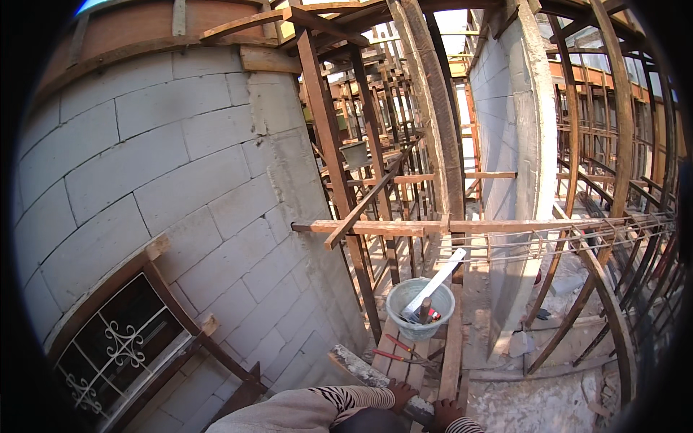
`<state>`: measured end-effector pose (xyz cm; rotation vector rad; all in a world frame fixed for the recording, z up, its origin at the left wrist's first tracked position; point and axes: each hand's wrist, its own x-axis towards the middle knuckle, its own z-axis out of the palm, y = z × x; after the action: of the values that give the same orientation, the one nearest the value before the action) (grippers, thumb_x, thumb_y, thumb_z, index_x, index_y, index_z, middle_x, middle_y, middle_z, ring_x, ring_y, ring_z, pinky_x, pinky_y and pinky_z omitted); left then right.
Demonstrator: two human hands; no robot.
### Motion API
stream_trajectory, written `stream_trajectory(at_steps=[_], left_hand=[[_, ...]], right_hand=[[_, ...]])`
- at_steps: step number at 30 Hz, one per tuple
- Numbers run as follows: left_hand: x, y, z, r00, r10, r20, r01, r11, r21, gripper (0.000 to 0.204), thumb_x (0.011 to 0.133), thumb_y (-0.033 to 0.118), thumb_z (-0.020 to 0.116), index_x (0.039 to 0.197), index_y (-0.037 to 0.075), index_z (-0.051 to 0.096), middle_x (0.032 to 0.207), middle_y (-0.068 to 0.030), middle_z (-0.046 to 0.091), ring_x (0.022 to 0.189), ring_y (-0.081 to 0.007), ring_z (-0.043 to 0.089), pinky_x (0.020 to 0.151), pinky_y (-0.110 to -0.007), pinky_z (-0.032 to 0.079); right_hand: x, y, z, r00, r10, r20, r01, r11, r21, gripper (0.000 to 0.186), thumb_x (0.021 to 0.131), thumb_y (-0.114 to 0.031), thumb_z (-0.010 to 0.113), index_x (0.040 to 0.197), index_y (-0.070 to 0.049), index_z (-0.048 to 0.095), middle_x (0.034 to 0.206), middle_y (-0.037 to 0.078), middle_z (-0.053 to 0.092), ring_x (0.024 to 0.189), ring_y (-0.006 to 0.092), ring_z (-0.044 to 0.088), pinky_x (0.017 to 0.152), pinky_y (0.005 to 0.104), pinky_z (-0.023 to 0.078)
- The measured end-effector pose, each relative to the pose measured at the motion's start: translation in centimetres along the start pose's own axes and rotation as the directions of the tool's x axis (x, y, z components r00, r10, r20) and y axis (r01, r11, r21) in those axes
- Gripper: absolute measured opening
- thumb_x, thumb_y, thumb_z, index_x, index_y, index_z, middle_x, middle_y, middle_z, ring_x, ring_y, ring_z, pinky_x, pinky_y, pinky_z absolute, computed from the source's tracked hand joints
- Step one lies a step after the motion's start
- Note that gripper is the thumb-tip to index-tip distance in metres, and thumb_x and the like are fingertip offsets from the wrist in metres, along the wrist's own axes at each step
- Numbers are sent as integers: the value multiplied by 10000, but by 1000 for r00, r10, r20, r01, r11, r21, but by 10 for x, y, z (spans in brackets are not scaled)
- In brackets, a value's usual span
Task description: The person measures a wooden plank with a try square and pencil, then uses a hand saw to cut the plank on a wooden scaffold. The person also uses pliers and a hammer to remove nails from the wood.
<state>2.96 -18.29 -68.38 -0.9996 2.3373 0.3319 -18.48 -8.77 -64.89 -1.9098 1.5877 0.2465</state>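
Observation:
Near the lower edge, a grey, mortar-spattered length of timber point(359, 368) slants across the planks toward me. My left hand point(401, 395) is closed over it, fingers curled. My right hand point(445, 416) grips its near end, partly cut off by the frame's edge. Just ahead, two red-handled tools that look like pincers point(395, 351) lie on the wooden planks point(452, 346). Beyond them stands a grey bucket point(421, 331). A long white metal strip point(439, 278) with a hole near its tip sticks out of it, beside a brown handle point(426, 306).
A grey block wall point(188, 173) rises on the left, with a grilled window point(123, 346) low in it. A horizontal timber rail point(505, 226) crosses ahead among upright posts point(325, 144). Steel rods point(548, 245) run along the right. Rubble-strewn floor point(534, 404) shows far below.

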Motion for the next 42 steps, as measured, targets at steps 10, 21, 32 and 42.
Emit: stream_trajectory(at_steps=[10, 21, 32, 42], left_hand=[[8, -2, 9, 1000, -21, -10, 21, 999, -44, 1002, 727, 364, 838, 1564, 182, 318, 1492, -185, 451, 1440, -386, 391, 1141, -670, 259], [27, -10, 39, 985, -11, -174, 10, 1000, -5, 636, 920, 315, 645, 1505, 216, 417, 1394, -160, 508, 1353, -372, 477, 1070, -713, 323], [8, -4, 12, 1000, 11, -24, -12, 1000, -27, 1141, 660, 399, 888, 1582, 149, 264, 1506, -209, 424, 1438, -400, 384, 1135, -705, 249], [2, 0, 6, 999, -7, -33, 5, 999, -48, 1043, 639, 301, 882, 1526, 194, 343, 1484, -174, 454, 1457, -376, 375, 1140, -703, 236]], right_hand=[[-5, 0, -1, 999, -39, -12, 39, 999, 21, 1066, 669, -408, 932, 1529, -114, 375, 1583, 208, 376, 1467, 436, 360, 1177, 562, 379], [4, 7, 7, 999, -28, 29, 28, 1000, -5, 1119, 676, -469, 920, 1542, -60, 341, 1599, 225, 350, 1493, 423, 335, 1198, 549, 359], [35, 31, 41, 996, -24, -83, 21, 999, -40, 1162, 577, -703, 881, 1452, -62, 463, 1486, 204, 462, 1425, 434, 390, 1114, 649, 372], [16, 19, 20, 998, 1, 67, -1, 1000, 4, 1134, 697, -507, 899, 1565, -75, 309, 1664, 205, 261, 1533, 414, 272, 1205, 540, 356]])
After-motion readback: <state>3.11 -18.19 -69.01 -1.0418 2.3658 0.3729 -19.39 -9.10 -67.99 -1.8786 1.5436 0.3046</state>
